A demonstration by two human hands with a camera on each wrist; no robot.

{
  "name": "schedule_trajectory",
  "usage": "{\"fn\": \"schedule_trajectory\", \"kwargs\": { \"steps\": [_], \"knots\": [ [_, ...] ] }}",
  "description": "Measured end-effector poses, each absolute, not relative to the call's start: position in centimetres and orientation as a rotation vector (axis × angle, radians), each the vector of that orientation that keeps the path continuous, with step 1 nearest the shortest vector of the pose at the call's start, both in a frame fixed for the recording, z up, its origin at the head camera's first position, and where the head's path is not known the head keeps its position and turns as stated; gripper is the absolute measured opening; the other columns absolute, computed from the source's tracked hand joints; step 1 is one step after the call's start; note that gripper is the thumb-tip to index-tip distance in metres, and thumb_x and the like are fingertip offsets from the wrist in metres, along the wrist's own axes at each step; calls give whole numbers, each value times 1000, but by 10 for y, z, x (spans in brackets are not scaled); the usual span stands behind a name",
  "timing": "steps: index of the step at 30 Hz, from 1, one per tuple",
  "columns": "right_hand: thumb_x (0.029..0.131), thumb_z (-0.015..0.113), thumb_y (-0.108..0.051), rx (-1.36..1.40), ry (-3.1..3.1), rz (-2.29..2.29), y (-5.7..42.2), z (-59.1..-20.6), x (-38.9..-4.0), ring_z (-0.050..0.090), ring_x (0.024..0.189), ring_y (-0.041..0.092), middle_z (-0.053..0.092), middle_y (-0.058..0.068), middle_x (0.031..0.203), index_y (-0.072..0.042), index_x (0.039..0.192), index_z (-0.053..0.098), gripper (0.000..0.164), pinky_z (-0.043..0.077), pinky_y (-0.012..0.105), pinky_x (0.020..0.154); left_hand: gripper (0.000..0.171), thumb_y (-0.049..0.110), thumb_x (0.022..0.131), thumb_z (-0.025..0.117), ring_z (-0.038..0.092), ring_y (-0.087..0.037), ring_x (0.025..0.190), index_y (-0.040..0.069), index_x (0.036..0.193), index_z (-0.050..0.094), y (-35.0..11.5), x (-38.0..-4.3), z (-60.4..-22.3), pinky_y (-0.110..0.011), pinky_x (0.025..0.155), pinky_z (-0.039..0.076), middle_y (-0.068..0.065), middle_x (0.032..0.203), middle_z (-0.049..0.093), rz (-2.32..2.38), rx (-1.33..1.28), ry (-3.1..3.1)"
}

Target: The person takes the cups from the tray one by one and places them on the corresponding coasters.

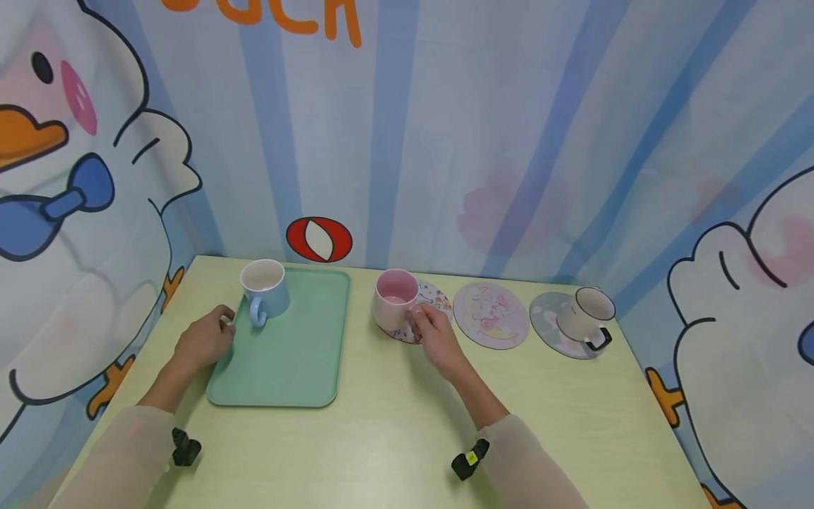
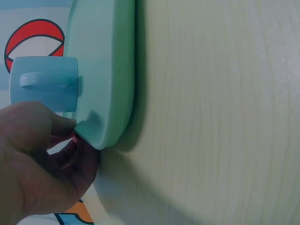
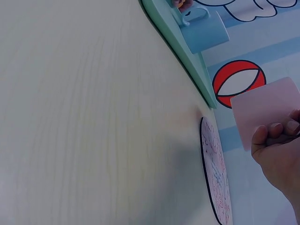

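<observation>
My right hand (image 1: 439, 341) grips a pink mug (image 1: 392, 302) by its handle. In the right wrist view the pink mug (image 3: 260, 105) hangs upright above a patterned round coaster (image 3: 215, 173), apart from it. At the left, my left hand (image 1: 205, 339) pinches the side rim of a green tray (image 1: 286, 367), thumb on top and fingers beneath in the left wrist view. A light blue mug (image 1: 272, 293) with a white inside stands upright on the tray's far left part, close to the left hand; its handle (image 2: 44, 79) faces the front.
Right of the pink mug, a pink round coaster (image 1: 491, 316) lies on the table (image 1: 394, 452). Further right, a white mug (image 1: 581, 318) with a black handle stands on a grey coaster (image 1: 547, 322). A patterned curtain (image 1: 432, 141) hangs behind the table.
</observation>
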State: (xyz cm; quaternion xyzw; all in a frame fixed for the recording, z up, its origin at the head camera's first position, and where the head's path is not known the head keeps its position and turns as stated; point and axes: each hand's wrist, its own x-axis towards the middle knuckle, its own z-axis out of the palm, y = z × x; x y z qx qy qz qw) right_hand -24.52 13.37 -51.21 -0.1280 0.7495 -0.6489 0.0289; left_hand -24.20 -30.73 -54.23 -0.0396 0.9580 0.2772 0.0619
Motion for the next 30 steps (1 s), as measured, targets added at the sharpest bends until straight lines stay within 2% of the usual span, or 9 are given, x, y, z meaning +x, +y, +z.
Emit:
{"fn": "schedule_trajectory", "kwargs": {
  "steps": [13,21,30],
  "knots": [
    [117,39,-24,-360,2329,-2023,154,-509,-252,46,85,25,47,9,88,3,96,50,36,42,39,76,33,16,109,46,62,-32,80,-7,133,50,-307,-239,-540,-47,68,47,-24,103,66,856,-90,2906],
    [117,40,-23,-359,2280,-2128,162,-507,-255,43,78,24,42,9,81,-1,87,44,38,42,37,74,33,15,109,46,62,-32,81,-7,133,50,-307,-239,-540,-48,69,48,-24,105,66,850,-95,2905],
    [117,39,-23,-308,2257,-2171,174,-503,-259,43,76,24,41,8,79,-3,85,42,38,44,36,73,33,16,109,46,62,-31,81,-7,133,50,-306,-239,-539,-47,69,47,-22,101,65,859,-89,2902]
  ]
}}
